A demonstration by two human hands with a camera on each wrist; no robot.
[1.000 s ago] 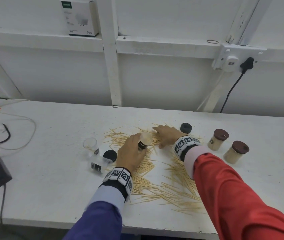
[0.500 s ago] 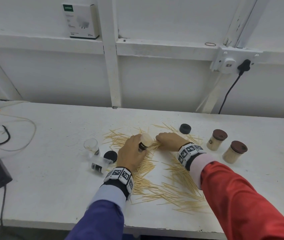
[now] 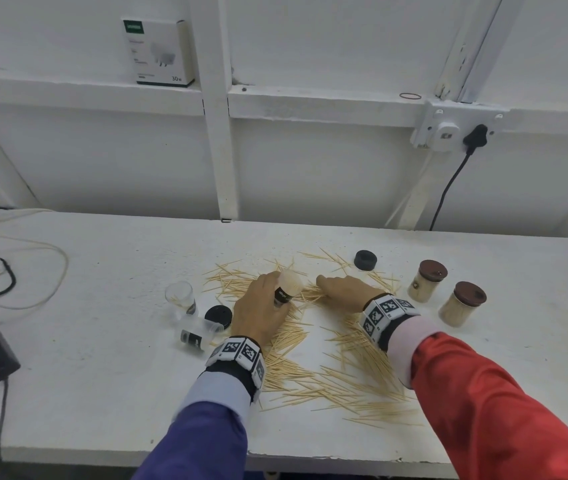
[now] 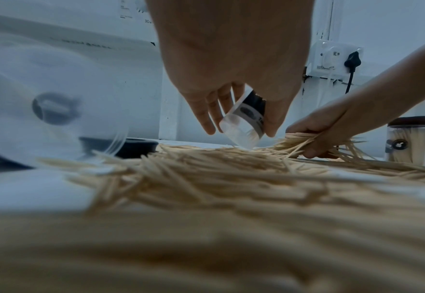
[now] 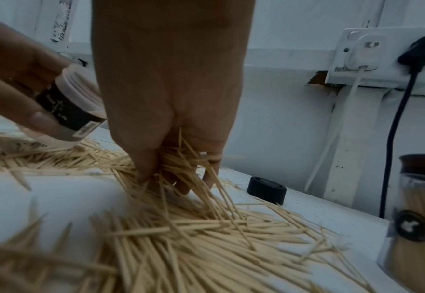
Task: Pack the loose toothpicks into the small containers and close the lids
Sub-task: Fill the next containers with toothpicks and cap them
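Right hand (image 5: pixel 171 111) is closing round a bunch of toothpicks (image 5: pixel 181 164); half a second ago your fingers were only raking the pile, now they are curling under it. Just to its left, your left hand (image 3: pixel 262 306) is gripping the open jar (image 3: pixel 287 287), tilted, mouth towards the bunch. You are likely about to load it; two capped jars (image 3: pixel 428 280) are standing to your right.

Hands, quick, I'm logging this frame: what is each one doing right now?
Left hand: closed around a tilted clear jar.
Right hand: closed on a bunch of toothpicks at the table.
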